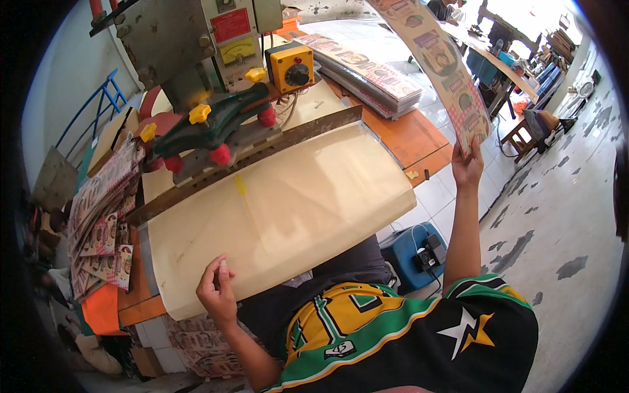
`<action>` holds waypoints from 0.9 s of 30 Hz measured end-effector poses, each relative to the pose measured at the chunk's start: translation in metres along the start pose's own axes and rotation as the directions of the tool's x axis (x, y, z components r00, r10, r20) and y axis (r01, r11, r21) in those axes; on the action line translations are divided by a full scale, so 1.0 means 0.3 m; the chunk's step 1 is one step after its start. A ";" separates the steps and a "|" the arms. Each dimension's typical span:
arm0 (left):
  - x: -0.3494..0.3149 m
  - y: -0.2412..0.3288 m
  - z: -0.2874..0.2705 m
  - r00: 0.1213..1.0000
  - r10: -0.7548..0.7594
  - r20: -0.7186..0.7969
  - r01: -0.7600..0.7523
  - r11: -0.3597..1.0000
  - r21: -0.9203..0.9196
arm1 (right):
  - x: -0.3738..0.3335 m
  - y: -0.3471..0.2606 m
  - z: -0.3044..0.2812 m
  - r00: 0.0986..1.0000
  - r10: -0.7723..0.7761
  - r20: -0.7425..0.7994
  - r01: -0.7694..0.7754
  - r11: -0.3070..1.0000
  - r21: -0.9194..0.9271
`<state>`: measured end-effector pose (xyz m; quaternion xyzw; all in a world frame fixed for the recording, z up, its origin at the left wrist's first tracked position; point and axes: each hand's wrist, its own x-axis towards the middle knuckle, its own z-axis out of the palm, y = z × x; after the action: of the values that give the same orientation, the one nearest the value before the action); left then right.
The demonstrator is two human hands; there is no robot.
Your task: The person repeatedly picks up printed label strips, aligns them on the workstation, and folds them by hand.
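Note:
My right hand [467, 165] is raised at the right, its fingers closed on the lower end of a long printed strip of packaging [440, 62]. The strip rises up and to the left, past the top edge. My left hand [218, 288] is over the near left edge of a cream-coloured covered work surface [295, 203], thumb and fingers drawn together, with nothing visible in them. Beyond that surface stands a pressing machine with a dark green clamp bar [216, 128], yellow knobs and red feet.
Piled printed packets [105, 229] lie left of the machine. A stack of printed sheets [360, 72] rests on the orange table [406, 137] at the back. A yellow control box [289, 67] stands beside the machine. Below on the right is a blue container [413, 252] with a black plug and cables.

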<state>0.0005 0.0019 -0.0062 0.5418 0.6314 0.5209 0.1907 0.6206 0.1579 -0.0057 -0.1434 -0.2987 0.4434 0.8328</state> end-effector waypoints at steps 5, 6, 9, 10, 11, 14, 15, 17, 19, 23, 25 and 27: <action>-0.006 -0.012 -0.028 0.996 -0.042 0.076 0.053 0.987 -0.150 | -0.107 0.053 -0.047 0.978 0.131 0.162 -0.143 0.987 0.068; -0.004 -0.017 -0.039 0.997 -0.045 0.070 0.055 0.988 -0.143 | -0.120 0.065 -0.049 0.960 0.178 0.218 -0.201 0.976 0.088; -0.004 -0.053 -0.095 0.987 -0.076 0.142 0.120 0.937 -0.328 | -0.158 0.120 0.004 0.922 0.256 0.292 -0.285 0.957 0.062; -0.004 -0.069 -0.121 0.990 -0.019 0.137 0.088 0.851 -0.518 | -0.174 0.140 0.043 0.911 0.277 0.307 -0.295 0.955 0.013; -0.004 -0.086 -0.151 0.992 0.036 0.123 0.059 0.725 -0.686 | -0.192 0.153 0.094 0.908 0.292 0.301 -0.310 0.950 0.015; 0.021 -0.008 -0.210 0.996 0.027 0.091 0.064 0.508 -0.859 | -0.214 0.175 0.207 0.876 0.390 0.285 -0.340 0.917 -0.209; 0.024 0.024 -0.225 0.999 0.043 0.018 -0.003 0.438 -0.899 | -0.204 0.189 0.221 0.834 0.462 0.303 -0.382 0.878 -0.289; 0.021 -0.003 -0.289 1.000 0.027 -0.010 -0.022 0.463 -0.886 | -0.188 0.221 0.259 0.784 0.538 0.310 -0.425 0.829 -0.365; 0.046 -0.041 -0.350 0.999 0.032 -0.032 -0.043 0.488 -0.872 | -0.180 0.254 0.310 0.635 0.686 0.356 -0.491 0.714 -0.499; 0.094 -0.155 -0.432 0.986 -0.149 -0.075 0.077 0.806 -0.587 | -0.175 0.363 0.428 0.689 0.629 0.360 -0.385 0.738 -0.554; 0.108 -0.221 -0.508 0.984 -0.125 -0.124 0.056 0.889 -0.454 | -0.134 0.374 0.438 0.683 0.632 0.367 -0.401 0.744 -0.535; 0.147 -0.207 -0.529 0.995 -0.052 -0.086 0.008 0.893 -0.450 | -0.095 0.377 0.452 0.664 0.583 0.468 -0.331 0.790 -0.516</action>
<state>-0.1726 -0.0226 0.0155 0.4477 0.5108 0.6750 0.2882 0.4498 0.1946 0.0327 -0.2271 -0.5828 0.5955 0.5042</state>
